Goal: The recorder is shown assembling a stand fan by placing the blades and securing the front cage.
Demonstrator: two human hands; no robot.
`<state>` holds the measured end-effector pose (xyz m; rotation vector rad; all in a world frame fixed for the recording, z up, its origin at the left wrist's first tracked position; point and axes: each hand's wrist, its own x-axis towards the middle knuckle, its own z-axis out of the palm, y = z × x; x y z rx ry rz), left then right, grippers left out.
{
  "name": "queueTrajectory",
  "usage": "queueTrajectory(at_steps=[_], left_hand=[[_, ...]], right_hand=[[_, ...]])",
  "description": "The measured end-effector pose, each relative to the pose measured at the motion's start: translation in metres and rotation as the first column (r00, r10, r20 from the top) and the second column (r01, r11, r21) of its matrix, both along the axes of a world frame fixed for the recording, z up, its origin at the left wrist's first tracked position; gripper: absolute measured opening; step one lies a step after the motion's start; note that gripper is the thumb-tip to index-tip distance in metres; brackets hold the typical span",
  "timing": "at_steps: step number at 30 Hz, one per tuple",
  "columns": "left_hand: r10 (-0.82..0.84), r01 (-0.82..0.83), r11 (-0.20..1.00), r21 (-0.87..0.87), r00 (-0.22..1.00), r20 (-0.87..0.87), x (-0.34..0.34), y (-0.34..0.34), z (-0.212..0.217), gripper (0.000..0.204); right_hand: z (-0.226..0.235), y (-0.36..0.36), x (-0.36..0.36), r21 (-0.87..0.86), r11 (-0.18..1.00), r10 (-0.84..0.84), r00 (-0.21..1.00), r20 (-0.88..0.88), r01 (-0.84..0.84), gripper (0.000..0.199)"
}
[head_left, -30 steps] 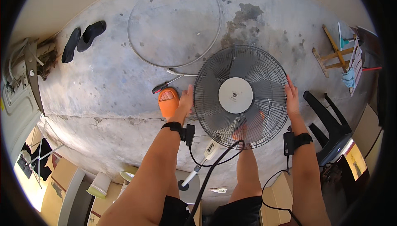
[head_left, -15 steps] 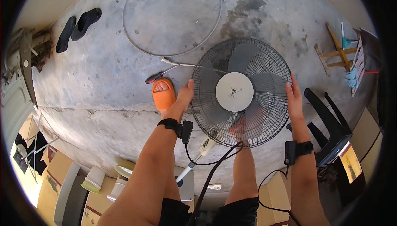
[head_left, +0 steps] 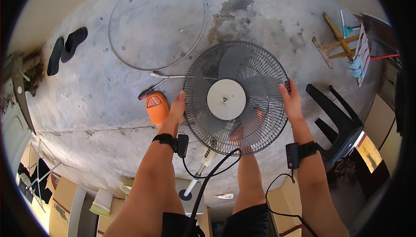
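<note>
A standing fan's round dark wire grille is between my two hands, with grey blades behind it and a white hub disc at its middle. My left hand is closed on the grille's left rim. On the right rim, the thumb and fingers of my right hand are closed too. Below the grille show the fan's cream control box and its white pole. A screwdriver with a black and red handle lies on the floor beside my orange slipper. The back of the fan is hidden.
A thin grey ring lies on the concrete floor beyond the fan. Two black shoes are at the far left. To the right are a black plastic stool and a wooden frame. A black cable crosses before the pole.
The whole view has shifted, so the fan, my hands and the floor things sit further left in the picture. Both hands keep their hold on the grille rim.
</note>
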<state>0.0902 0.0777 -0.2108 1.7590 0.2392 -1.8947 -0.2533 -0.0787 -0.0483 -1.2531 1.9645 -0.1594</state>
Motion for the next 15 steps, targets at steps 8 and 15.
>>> queueTrajectory(at_steps=[8,15], left_hand=[[-0.062,0.053,0.995,0.090,0.994,0.094,-0.011,-0.015,0.019,0.050],[-0.018,0.017,1.000,0.025,0.998,0.066,0.000,0.010,-0.012,0.050]], right_hand=[[0.000,0.001,-0.001,-0.044,0.999,-0.009,0.999,0.038,0.011,0.061],[0.001,0.000,0.009,-0.041,0.999,-0.029,0.999,0.046,0.031,0.058]])
